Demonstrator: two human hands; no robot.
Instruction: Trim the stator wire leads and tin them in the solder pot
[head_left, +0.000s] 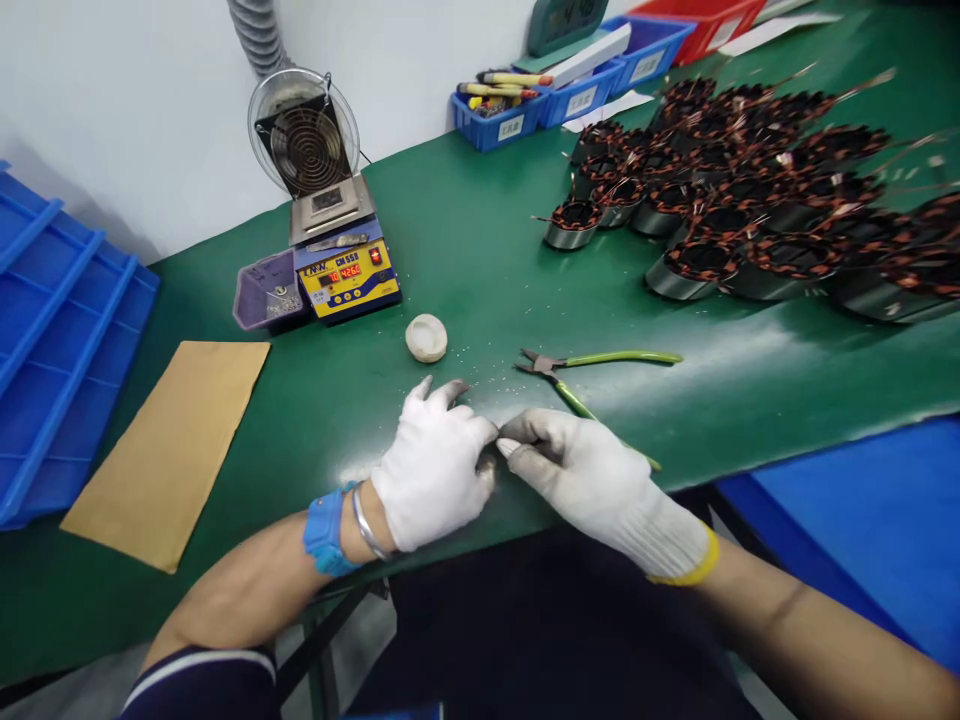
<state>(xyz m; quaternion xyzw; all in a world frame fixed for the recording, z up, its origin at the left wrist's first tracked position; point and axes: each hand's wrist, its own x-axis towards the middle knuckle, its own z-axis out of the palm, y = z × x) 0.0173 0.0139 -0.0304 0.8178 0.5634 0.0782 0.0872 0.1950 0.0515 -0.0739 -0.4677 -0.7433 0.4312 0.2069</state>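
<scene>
Both my hands wear white knit gloves and meet at the near edge of the green mat (480,250). My left hand (435,465) rests on the mat, fingers curled, thumb tip against my right hand's fingertips. My right hand (592,480) pinches towards the left thumb; whatever is between them is too small to make out. Green-handled cutters (592,365) lie open on the mat just behind my right hand. A small white round tin (426,337) sits behind my left hand. A blue wrist strap and a metal bangle circle my left wrist.
A yellow and blue solder pot (346,270) with a round fan (304,135) behind it stands at the back left, a purple tray (268,290) beside it. Several copper-wound stators (742,200) crowd the right. Blue bins (525,105) line the back. A brown sheet (169,445) and blue crate (52,340) lie left.
</scene>
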